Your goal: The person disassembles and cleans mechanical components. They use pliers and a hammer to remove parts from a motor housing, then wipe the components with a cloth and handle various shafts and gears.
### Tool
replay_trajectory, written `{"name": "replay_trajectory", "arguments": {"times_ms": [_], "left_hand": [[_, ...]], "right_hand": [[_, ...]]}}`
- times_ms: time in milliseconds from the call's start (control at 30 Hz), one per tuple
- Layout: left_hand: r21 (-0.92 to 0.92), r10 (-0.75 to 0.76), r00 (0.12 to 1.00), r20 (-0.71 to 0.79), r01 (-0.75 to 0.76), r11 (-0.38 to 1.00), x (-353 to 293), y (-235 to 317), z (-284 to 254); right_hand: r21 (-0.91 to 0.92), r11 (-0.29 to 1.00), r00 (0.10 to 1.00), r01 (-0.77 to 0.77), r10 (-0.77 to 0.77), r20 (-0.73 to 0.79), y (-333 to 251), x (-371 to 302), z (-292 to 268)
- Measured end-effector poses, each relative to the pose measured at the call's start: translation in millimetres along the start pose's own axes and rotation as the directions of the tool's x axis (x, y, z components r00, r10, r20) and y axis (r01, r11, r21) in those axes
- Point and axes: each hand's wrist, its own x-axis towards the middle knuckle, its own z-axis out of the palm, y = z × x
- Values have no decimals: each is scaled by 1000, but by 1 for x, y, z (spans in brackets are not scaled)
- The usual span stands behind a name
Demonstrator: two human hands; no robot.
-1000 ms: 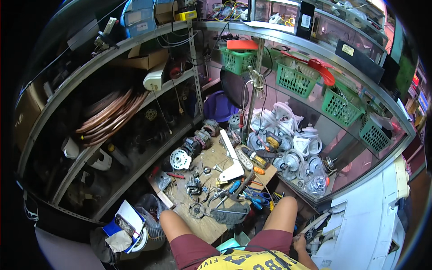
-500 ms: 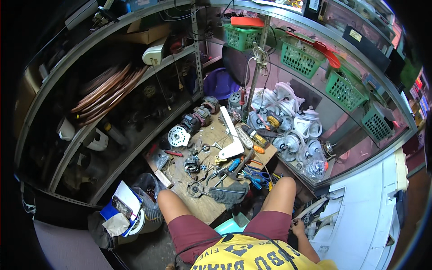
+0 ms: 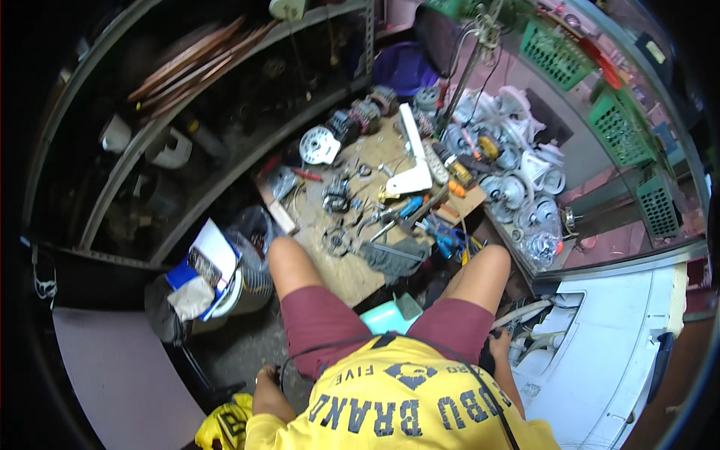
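The hose (image 3: 520, 313) lies at the person's right side, just ahead of the right hand (image 3: 499, 346), and its long axis slants forward and to the right, toward the white panel (image 3: 611, 322). The right hand is the nearer; the left hand (image 3: 266, 376) is well apart, beside the left hip. Whether fingers are spread or pinching, I cannot tell for either.

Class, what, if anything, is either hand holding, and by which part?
It cannot be told: the left hand and right hand are beside the maroon shorts, too unclear to show any hold.
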Motion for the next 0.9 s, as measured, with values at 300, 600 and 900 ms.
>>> {"name": "replay_trajectory", "arguments": {"times_ms": [300, 600, 900], "left_hand": [[-87, -43, 996, -76, 36, 996, 44, -11, -5], [280, 14, 1000, 3, -14, 960, 36, -13, -11], [198, -127, 980, -154, 156, 968, 24, -46, -10]], "right_hand": [[1, 1000, 995, -25, 25, 95, 11, -5, 11], [-38, 999, 993, -34, 37, 108, 34, 11, 13], [-21, 999, 988, -48, 50, 144, 13, 41, 18]]}}
